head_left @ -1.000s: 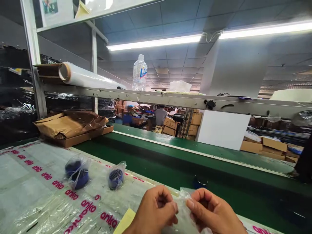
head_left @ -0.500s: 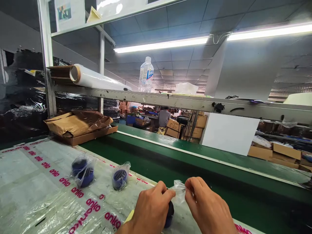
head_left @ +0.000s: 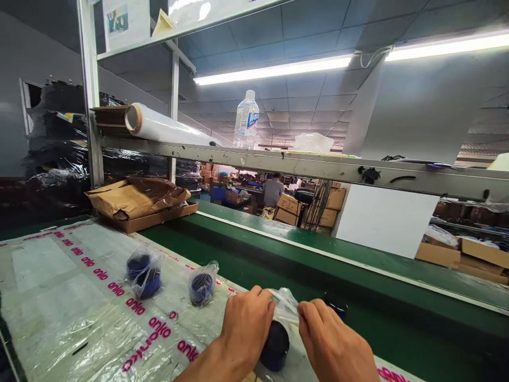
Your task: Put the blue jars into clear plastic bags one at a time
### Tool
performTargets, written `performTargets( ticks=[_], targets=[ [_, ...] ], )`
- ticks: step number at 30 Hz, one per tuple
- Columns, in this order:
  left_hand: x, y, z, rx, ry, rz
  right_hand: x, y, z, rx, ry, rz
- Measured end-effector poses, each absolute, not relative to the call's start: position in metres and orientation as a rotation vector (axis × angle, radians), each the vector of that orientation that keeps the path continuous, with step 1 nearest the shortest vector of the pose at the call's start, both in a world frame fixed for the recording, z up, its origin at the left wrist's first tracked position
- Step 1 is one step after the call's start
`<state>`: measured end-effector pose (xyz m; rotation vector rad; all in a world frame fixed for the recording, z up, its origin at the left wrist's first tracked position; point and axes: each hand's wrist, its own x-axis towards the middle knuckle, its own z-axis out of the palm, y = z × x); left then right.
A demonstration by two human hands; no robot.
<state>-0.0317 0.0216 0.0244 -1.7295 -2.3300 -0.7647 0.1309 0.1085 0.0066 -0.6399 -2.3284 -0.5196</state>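
Observation:
My left hand [head_left: 249, 323] and my right hand [head_left: 326, 331] pinch a clear plastic bag [head_left: 285, 302] from either side, stretching its top between them. Both hands are closed, with fingertips pressed on the film. Just under the bag, close beside my left hand, a dark blue round piece [head_left: 275, 346] sits on the table; whether it is inside the bag I cannot tell. Farther left lie a bagged blue ring-shaped piece [head_left: 202, 287] and another clear bag holding two blue round pieces [head_left: 147, 278].
Plastic printed with pink lettering covers the table [head_left: 99, 313]. Behind it runs a green conveyor belt [head_left: 238, 254], with a dark object [head_left: 336, 305] on it beyond my right hand. A cardboard tray [head_left: 151, 217] holds brown paper. A shelf above bears a water bottle [head_left: 246, 121] and film roll [head_left: 167, 127].
The dark blue piece below the bag shows more now. My hands have shifted slightly, still gripping the bag, and a dark object on the belt has come into view. The whole view has moved a little.

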Motion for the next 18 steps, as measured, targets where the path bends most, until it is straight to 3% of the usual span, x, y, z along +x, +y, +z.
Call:
performTargets(
  ticks=[4,13,18],
  targets=[
    [-0.036,0.024,0.016,-1.749,-2.28,-0.923,0.125,0.122,-0.005,-0.791,-2.347,-0.035],
    [-0.049,0.041,-0.007,-1.764,-2.261,-1.297,0.095,0.129,-0.016,-0.932,-2.229,0.648],
    [-0.057,0.041,-0.009,-1.839,-2.222,-1.281,0.087,0.135,-0.025,-0.909,-2.148,0.861]
  ],
)
